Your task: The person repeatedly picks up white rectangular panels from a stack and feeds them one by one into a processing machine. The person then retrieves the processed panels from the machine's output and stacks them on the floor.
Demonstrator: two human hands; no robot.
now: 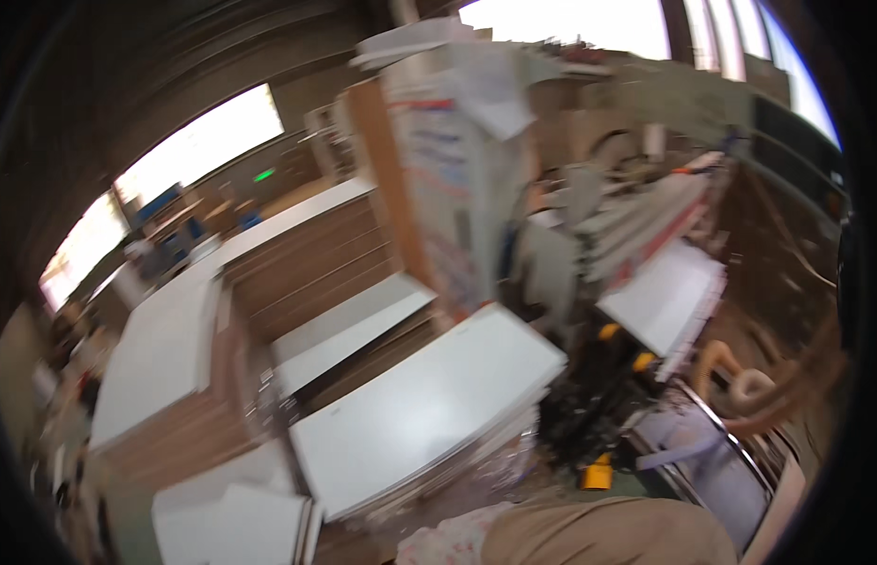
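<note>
A khaki sleeve (608,532) crosses the lower edge right of the middle, most likely on my right arm. White cloth with a reddish pattern (450,539) shows at its left end; whether it is a cuff or a glove I cannot tell, and no fingers show. Just beyond it lies a stack of white panels (424,410), with crumpled clear film (490,476) along its near side. I cannot see the hand touching the stack. My left hand is out of the picture.
Taller stacks of white-topped brown boards (161,363) stand left. Smaller white panels (255,523) lie at lower left. An upright wrapped stack (448,179) rises at the back. To the right are a machine with yellow parts (597,473), a metal-edged frame (730,438) and a beige hose (749,388).
</note>
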